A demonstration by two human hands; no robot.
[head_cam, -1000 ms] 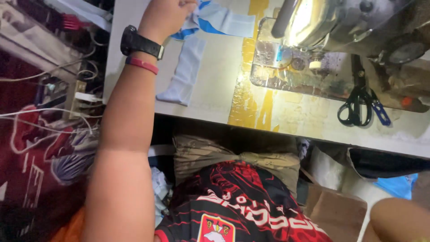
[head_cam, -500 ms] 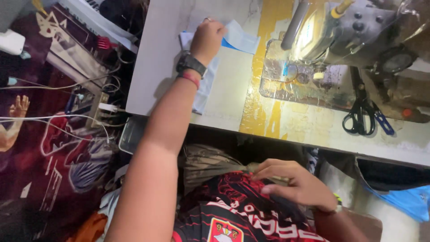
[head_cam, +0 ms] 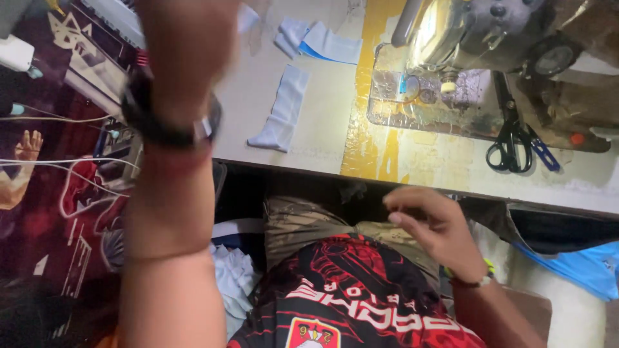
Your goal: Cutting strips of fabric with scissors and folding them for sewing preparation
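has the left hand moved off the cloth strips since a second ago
Yes. The left hand has lifted off the pale cloth strip on the sewing table, toward the camera and the table's left edge.

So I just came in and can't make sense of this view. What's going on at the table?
A person sits at a sewing table. The left hand is raised close to the camera and blurred, with a dark watch on the wrist; whether it holds anything cannot be told. The right hand hovers open below the table edge, over the lap. A pale fabric strip lies on the table, with the sewing machine and black scissors to the right.
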